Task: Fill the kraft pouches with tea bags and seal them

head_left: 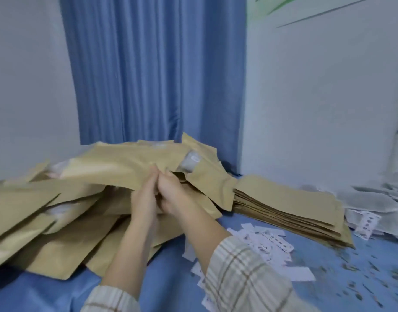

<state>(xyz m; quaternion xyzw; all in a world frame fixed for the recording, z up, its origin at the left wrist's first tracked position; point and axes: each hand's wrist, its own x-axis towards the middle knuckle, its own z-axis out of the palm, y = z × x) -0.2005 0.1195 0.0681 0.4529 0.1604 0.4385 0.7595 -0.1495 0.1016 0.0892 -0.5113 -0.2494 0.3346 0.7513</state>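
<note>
A loose heap of filled kraft pouches [47, 212] covers the left half of the blue table. Both hands meet at the near edge of the top kraft pouch [117, 167], which lies tilted on the heap. My left hand [144, 199] and my right hand [171, 194] pinch that edge side by side, thumbs on top. A clear round window shows on a pouch [191, 163] behind the hands. To the right a flat stack of empty kraft pouches [288, 206] rests on the table. White tea bags [378, 199] lie piled at the far right.
White paper tags [267, 244] and tea crumbs [362, 273] are scattered on the blue table cover [168, 273] at the right front. A blue curtain [153, 68] and white walls stand close behind the heap.
</note>
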